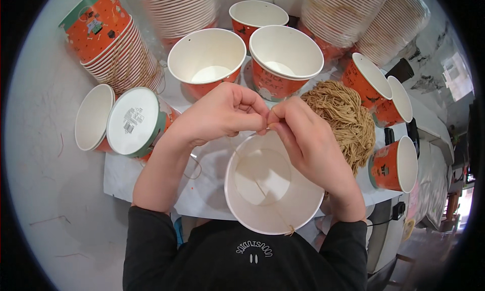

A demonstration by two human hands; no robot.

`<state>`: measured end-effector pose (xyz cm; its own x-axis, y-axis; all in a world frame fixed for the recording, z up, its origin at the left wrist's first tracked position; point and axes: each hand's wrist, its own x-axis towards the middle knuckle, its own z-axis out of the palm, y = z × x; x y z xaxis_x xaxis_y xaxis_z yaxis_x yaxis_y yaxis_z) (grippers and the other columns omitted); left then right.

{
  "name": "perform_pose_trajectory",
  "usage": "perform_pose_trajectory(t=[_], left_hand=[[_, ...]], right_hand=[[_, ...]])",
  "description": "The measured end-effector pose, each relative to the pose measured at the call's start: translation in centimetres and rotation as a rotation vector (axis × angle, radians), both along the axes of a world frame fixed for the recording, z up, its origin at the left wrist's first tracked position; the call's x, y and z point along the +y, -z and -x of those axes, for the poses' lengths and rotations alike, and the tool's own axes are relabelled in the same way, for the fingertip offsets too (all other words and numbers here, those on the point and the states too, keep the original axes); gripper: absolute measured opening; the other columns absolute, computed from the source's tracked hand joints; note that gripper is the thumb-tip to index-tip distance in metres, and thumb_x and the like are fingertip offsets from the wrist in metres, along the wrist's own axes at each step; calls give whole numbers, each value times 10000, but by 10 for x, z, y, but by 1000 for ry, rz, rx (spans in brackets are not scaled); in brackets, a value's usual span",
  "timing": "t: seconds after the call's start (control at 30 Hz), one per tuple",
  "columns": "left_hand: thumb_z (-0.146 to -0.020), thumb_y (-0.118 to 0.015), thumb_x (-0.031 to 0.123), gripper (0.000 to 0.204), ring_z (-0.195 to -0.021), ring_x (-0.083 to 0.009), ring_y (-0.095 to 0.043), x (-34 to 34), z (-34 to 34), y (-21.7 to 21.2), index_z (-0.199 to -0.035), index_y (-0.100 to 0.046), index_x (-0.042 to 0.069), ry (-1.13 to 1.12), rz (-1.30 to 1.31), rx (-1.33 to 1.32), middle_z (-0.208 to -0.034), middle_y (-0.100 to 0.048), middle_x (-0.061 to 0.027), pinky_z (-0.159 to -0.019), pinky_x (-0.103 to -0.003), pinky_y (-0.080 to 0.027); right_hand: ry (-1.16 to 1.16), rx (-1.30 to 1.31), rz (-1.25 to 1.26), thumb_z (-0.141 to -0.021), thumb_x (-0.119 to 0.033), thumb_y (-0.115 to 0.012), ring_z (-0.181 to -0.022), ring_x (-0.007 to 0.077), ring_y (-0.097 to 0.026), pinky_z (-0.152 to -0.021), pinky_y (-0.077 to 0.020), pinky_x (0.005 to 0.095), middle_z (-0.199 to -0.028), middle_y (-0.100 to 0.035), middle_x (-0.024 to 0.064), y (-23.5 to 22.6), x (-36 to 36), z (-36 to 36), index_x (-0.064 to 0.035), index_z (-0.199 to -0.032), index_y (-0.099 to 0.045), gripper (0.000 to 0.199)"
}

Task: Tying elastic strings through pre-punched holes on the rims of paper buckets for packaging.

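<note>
A white-lined paper bucket [235,200] stands open in front of my body. Thin tan string [260,188] runs across its mouth, tied in a small knot at the near rim. Above the far rim, my left hand [220,114] and my right hand [308,137] meet with fingertips pinched together on the string. The exact spot they grip is mostly hidden by the fingers. Some loose string [194,169] curls on the table beside my left forearm. Close to my right hand lies a big heap of tan strings [343,119].
Orange paper buckets [207,56] stand at the back of the white table [121,172]. More lie tipped at left, one showing its white base [134,121], and along the right [406,164]. Tall nested stacks [121,58] rise behind, some wrapped in clear plastic [346,13].
</note>
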<state>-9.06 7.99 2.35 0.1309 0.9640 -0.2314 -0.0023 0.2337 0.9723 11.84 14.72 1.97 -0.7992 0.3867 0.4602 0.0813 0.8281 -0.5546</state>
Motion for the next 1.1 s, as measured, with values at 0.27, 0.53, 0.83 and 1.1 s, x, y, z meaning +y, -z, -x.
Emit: perform_pose_trajectory(t=[0.27,0.53,0.83,1.1], left_hand=[[-823,-716,86,103,-677,-10,-553,-2,-10,16,-884,-674,15,-116,-184,3,-810,-665,41,-582,-195,-417],[-844,-686,-7,88,-601,56,-430,-5,-22,8,-922,-655,17,-263,-340,221,-855,-665,39,-536,-150,-310],[-862,-677,-9,61,-652,37,-538,-2,-22,13,-918,-657,6,-293,-295,152,-852,-709,-3,-587,-140,-403],[-866,-711,10,62,-638,42,-508,2,-17,12,-912,-670,6,-258,-270,136,-810,-655,43,-566,-140,-372]], right_hand=[[41,13,2,-965,-28,-615,-860,378,-646,-720,-523,430,-938,-595,162,-2,-4,2,-9,-1041,-562,94],[29,182,670,-1017,-34,-599,-789,104,-650,-698,-525,254,-899,-677,53,13,14,3,11,-1071,-589,70],[167,264,465,-957,-24,-659,-767,142,-661,-685,-520,271,-893,-677,68,8,10,3,11,-1097,-628,148],[158,113,310,-919,-68,-743,-767,191,-678,-678,-538,310,-912,-690,111,1,4,-2,12,-1038,-674,159]])
